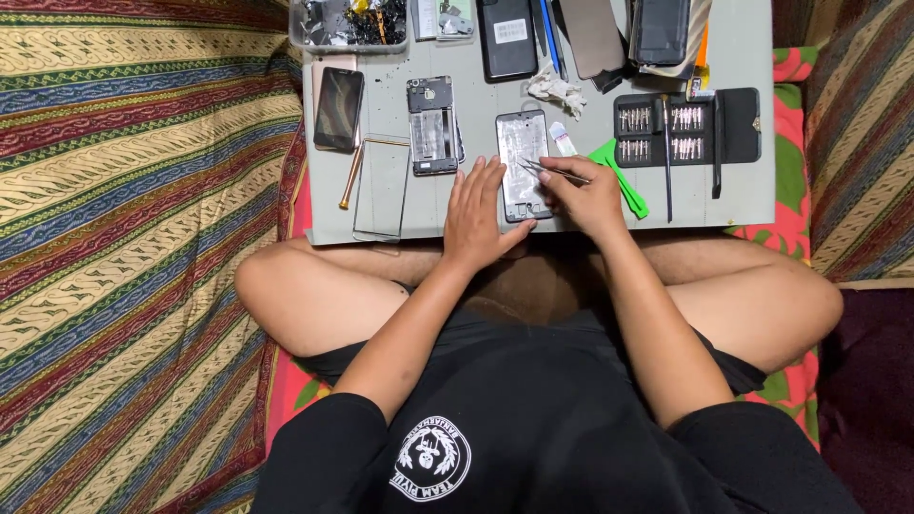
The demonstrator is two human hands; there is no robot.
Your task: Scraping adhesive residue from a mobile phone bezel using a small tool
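Phone frame [523, 157] on desk [400, 205], near edge, centre; long axis near-far, open side up. L hand [476, 211] flat, fingers spread, nothing gripped, pressing desk and touching frame's left edge at near end. R hand [583, 195] closed on tweezers [552, 169], just right of frame, slightly over it. Tweezers lie roughly left-right, across frame's axis, tips pointing left over frame's middle. R hand nearer to the work spot; L only steadies. Bit case [685, 124] far right, second opened phone [433, 126] left of frame.
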